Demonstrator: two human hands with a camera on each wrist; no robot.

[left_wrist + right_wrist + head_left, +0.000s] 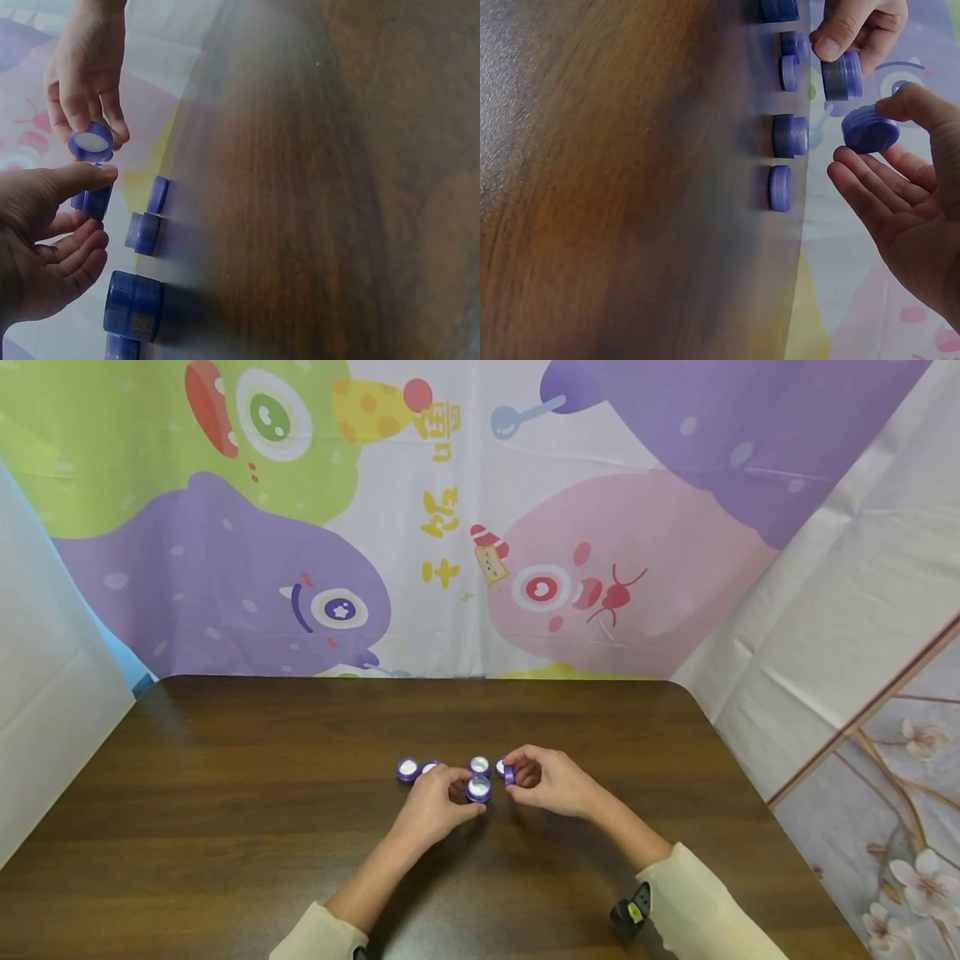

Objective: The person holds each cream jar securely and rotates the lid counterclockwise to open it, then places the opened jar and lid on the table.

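Note:
My left hand [437, 806] grips a small purple jar [478, 790] without its lid, held above the table. The jar's screw thread shows in the right wrist view. Close by on the right, my right hand [551, 781] pinches a purple screw lid [510, 774] between thumb and fingers. The lid is tipped on edge, its white inside turned toward the left hand in the left wrist view. Just beyond the hands, another uncovered purple jar [478, 765] stands on the table, with a loose lid [780, 187] lying beside it.
Past the left hand stands a further purple jar [407, 768], with a smaller purple piece [430, 767] next to it, partly covered by the fingers. Brown wooden table [225, 843] lies under everything. A cartoon-printed cloth [450, 635] hangs behind its far edge.

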